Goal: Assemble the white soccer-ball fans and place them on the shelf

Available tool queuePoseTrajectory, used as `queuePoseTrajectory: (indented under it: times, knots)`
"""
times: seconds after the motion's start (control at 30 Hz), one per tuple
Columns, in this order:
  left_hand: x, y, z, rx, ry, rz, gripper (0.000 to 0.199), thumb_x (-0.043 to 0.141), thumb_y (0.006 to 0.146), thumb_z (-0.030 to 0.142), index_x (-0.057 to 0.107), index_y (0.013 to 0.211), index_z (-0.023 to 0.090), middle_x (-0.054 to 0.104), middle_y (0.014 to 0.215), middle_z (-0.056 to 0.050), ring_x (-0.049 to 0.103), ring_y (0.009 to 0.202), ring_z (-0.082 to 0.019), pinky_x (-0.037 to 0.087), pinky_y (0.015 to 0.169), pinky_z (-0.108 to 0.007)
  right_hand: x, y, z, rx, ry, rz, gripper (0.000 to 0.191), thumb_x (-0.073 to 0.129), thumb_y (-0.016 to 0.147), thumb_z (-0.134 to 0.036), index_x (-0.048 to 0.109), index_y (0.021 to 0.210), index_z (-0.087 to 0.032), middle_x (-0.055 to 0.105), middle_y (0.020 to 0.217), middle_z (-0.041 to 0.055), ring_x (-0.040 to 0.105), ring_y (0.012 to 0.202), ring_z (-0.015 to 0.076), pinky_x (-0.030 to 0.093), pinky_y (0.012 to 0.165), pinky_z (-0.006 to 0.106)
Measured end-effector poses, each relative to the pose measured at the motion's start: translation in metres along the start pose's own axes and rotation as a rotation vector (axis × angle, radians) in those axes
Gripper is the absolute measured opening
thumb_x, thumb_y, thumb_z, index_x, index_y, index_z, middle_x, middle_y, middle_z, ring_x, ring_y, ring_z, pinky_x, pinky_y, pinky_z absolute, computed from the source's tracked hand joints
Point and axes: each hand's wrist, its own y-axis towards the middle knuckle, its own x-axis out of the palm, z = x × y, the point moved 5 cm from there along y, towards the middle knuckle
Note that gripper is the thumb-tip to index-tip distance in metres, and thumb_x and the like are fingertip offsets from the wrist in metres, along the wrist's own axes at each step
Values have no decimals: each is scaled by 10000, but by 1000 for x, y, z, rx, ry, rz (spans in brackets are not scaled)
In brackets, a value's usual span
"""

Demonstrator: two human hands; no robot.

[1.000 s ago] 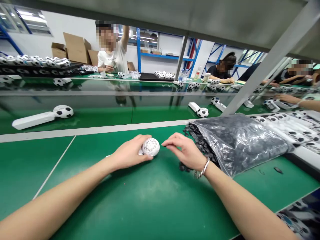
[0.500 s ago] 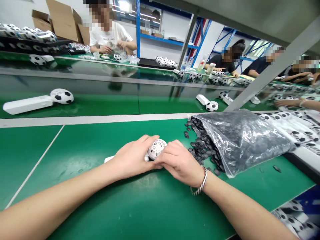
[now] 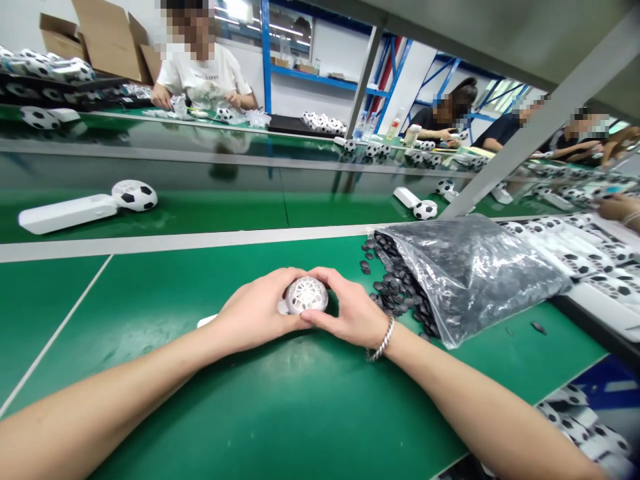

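Between my hands, low over the green bench, is a white handheld fan [image 3: 307, 297] with a round, grille-like head facing up. My left hand [image 3: 257, 308] is closed round its neck and the left side of its head. Most of the handle is hidden under that hand; only its white end shows by the wrist. My right hand [image 3: 353, 308] grips the head from the right, thumb at the near side and fingers at the far side. Small black pieces [image 3: 400, 290] lie just beyond my right hand, spilling from a clear plastic bag [image 3: 480, 273].
Past the bench's pale edge strip, a belt [image 3: 225, 210] carries football-patterned fans [image 3: 134, 195]. A tray of similar white parts [image 3: 583, 250] stands at right, near a co-worker's hand [image 3: 620, 208]. A slanted grey post [image 3: 505, 157] rises there. Other people sit across the line.
My right hand has gone from pinching at the fan head's near edge to spanning it with thumb and fingers. The head now shows more fully. The view has shifted slightly.
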Motion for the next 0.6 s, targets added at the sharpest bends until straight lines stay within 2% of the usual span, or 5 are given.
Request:
queuePoseTrajectory:
  times: [0.1,0.2,0.37,0.43,0.6]
  knots:
    - [-2,0,1,-15,-30,-26,548,598,645,540,470,1125,308,565,1111,-4,554,950,-232,446,748,-312,-2,3,9,21,46,-12,502,612,734,-381,413,1153,-190,573,1081,53,552,955,173,441,834,312]
    - [-4,-1,2,-29,-62,-74,562,632,630,463,449,1140,310,565,1115,2,554,957,-222,448,773,-312,-19,8,34,83,-18,24,302,497,822,-386,511,1054,-194,590,1002,37,560,912,138,438,812,268]
    - [-8,2,-3,-16,-117,-176,528,610,630,340,456,1132,283,594,1059,-3,576,906,-200,469,742,-293,-63,5,95,499,-471,168,183,550,787,-323,612,908,-200,556,973,57,570,807,144,425,785,275]
    - [-11,5,-10,17,-48,-157,532,575,645,300,455,1163,292,588,1081,-6,559,945,-209,458,779,-310,-66,3,108,568,-490,150,159,578,762,-301,620,884,-207,574,922,46,576,744,135,431,747,265]
    - [-21,8,-17,168,205,-38,564,462,663,146,480,1192,341,537,1179,4,431,1109,-245,363,913,-391,-60,5,114,550,-434,131,121,597,735,-209,617,849,-177,610,781,28,574,692,132,436,665,238]
